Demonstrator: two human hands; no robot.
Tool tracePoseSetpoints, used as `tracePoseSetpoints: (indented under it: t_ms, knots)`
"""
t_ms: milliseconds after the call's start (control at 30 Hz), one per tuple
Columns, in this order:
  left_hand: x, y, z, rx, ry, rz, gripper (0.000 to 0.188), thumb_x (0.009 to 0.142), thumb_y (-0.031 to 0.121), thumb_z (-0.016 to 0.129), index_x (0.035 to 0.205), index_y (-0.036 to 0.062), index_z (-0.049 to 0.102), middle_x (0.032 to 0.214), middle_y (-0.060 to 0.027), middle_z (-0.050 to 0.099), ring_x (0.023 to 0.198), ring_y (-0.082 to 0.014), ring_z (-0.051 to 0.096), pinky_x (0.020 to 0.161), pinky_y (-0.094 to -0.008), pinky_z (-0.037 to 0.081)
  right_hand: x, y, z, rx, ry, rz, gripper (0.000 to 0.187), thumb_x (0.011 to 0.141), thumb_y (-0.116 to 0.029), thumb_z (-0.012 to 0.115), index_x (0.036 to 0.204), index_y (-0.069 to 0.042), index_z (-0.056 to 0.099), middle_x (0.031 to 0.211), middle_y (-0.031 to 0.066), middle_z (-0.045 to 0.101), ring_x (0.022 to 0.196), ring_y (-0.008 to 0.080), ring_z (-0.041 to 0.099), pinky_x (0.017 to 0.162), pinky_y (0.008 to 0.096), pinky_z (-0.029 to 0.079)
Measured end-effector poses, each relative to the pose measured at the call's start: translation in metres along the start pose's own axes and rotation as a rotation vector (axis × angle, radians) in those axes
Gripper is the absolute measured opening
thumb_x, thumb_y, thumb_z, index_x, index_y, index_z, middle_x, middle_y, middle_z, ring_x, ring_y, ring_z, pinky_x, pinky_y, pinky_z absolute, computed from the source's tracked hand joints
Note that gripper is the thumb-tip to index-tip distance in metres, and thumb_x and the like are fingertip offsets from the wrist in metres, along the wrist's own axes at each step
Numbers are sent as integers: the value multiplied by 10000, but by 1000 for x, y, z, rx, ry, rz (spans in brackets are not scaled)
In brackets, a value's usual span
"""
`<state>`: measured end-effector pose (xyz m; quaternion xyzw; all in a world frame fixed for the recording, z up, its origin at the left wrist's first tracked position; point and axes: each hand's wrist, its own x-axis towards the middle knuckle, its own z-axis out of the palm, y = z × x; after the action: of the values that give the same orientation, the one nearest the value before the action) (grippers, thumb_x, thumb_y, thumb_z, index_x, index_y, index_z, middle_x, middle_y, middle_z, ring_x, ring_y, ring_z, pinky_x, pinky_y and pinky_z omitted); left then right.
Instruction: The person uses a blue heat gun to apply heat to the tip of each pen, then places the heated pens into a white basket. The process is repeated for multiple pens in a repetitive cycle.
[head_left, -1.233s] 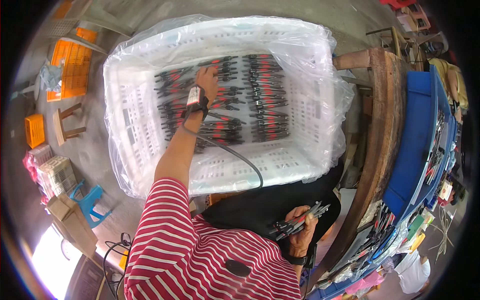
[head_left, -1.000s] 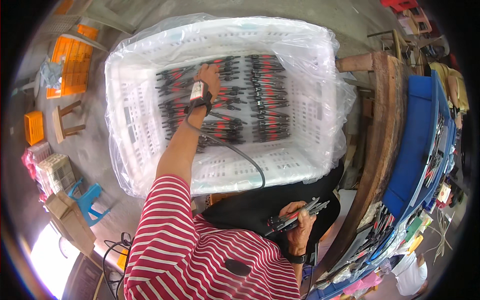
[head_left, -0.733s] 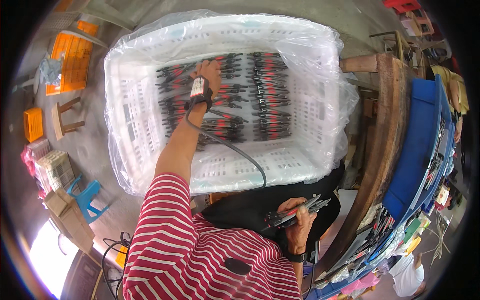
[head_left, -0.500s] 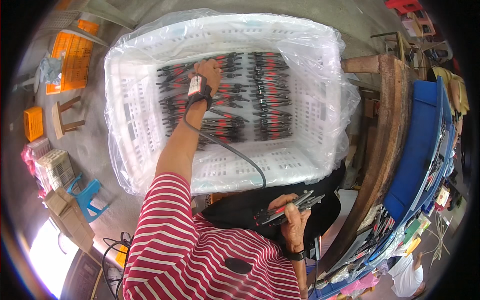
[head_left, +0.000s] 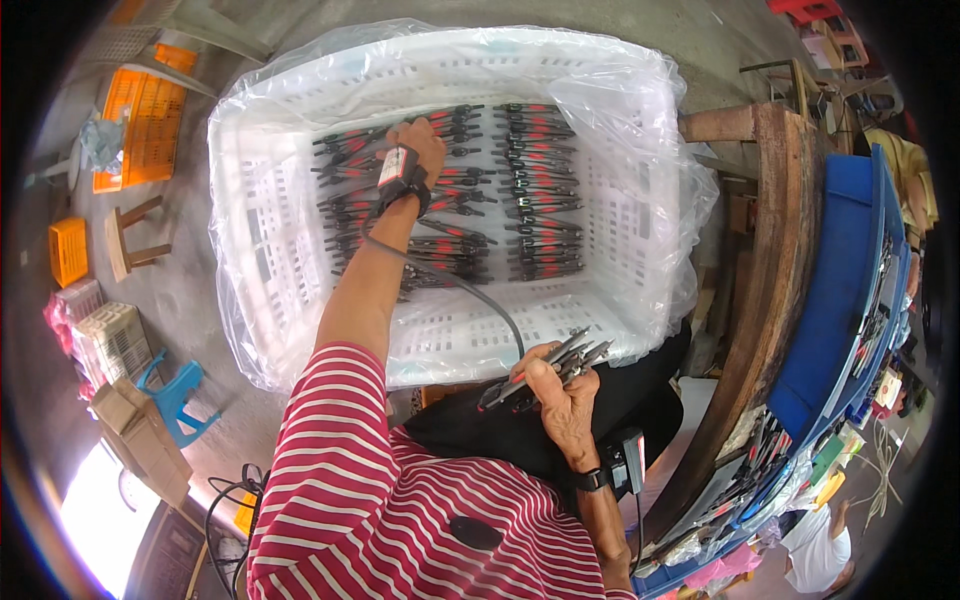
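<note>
Head camera looked down on a large white plastic crate with slotted walls, lined with a thin, wrinkled clear plastic sheet. On its bottom lay neat rows of slim pliers with dark metal and red-and-black handles. The left hand was stretched far forward into the crate, the arm almost straight, and the palm rested down on the left rows of pliers; the fingers were bent over them, but whether they gripped one I could not tell. A small device was strapped on that wrist, with a grey cable running back. The right hand stayed close to the body, over the near rim of the crate, closed around a bundle of pliers whose tips pointed to the upper right. The sleeve was striped red and white. At the right stood a rough wooden bench and a blue tray.
</note>
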<state>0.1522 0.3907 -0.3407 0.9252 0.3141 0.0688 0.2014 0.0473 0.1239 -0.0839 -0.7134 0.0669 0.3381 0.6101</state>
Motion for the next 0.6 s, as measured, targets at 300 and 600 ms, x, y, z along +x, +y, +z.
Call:
tracePoseSetpoints:
  t_ms: [300,600]
  knots:
    - [-5,-16,13,-58,-3,132,100,785,121,576,829,31,571,859,-144,562,885,-347,533,718,-460,431,11,13,-6,18,13,44,288,850,-266,653,825,18,619,678,-5,574,623,75,509,568,235,418]
    - [-21,-11,-1,-206,-68,312,107,771,108,615,876,89,603,892,-76,547,915,-301,518,802,-471,365,14,16,-3,36,5,-4,313,847,-296,659,829,15,629,642,9,581,581,86,534,532,242,434]
